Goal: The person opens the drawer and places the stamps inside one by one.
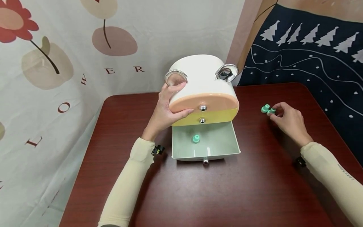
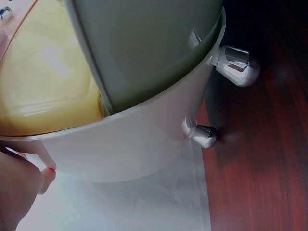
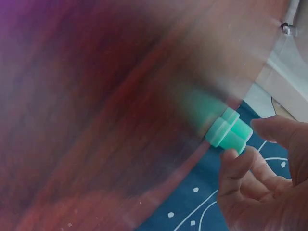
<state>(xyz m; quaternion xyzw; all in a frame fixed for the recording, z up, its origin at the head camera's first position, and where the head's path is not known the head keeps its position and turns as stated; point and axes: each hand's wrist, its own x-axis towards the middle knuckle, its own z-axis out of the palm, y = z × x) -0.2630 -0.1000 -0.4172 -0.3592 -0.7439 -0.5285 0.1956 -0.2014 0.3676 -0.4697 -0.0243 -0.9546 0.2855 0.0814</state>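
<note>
A small toy chest of drawers [image 1: 202, 74] with a white rounded body and two silver ring ears stands on the table. My left hand [image 1: 163, 110] holds its left side, thumb across the orange top drawer [image 1: 184, 102] and fingers by the left ear. The green bottom drawer [image 1: 219, 142] is pulled out with one small mint-green stepped piece [image 1: 196, 138] inside. On the right, my right hand [image 1: 292, 121] pinches a matching mint-green piece [image 1: 271, 111] between thumb and fingers. Another such piece [image 1: 265, 108] stands right beside it. In the right wrist view the two pieces [image 3: 222, 131] overlap.
The yellow middle drawer [image 1: 218, 116] is closed. Silver knobs [image 2: 238, 66] project from the chest. Behind the dark red table [image 1: 127, 107] hangs a pale printed cloth [image 1: 170, 28]; a navy cloth with white trees [image 1: 306, 60] hangs at the right.
</note>
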